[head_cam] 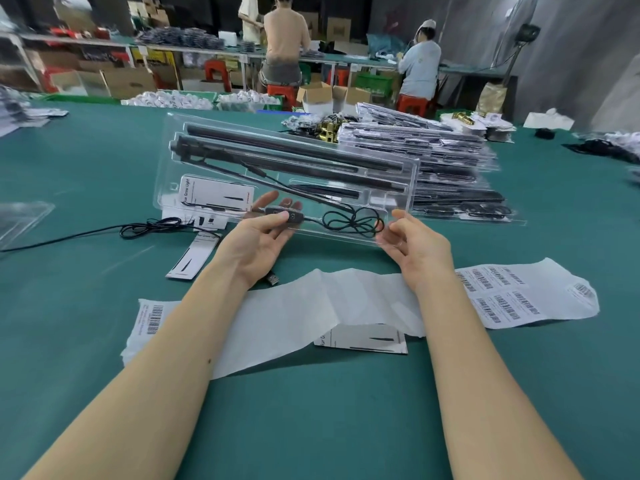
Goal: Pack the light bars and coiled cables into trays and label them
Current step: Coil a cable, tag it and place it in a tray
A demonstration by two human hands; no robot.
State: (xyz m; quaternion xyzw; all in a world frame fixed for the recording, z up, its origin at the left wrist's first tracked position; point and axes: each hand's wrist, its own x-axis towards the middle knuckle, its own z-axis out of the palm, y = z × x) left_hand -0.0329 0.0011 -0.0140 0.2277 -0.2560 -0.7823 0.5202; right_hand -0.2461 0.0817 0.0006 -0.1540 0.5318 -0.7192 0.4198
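Observation:
A clear plastic tray [412, 183] is held tilted above the green table. It holds long black light bars [291, 150], a printed card [216, 195] at its left and a coiled black cable [353, 221] near its front edge. My left hand [258, 237] grips the tray's front edge, thumb on the black inline switch [285, 215], fingers behind the plastic. My right hand [415, 245] pinches the tray's front right corner.
A long strip of barcode label backing paper [311, 313] lies in front of me. Loose cards [192, 258], a USB plug [273, 279] and another cable [145, 227] lie at left. A stack of packed trays [450, 174] sits at right. People work at benches behind.

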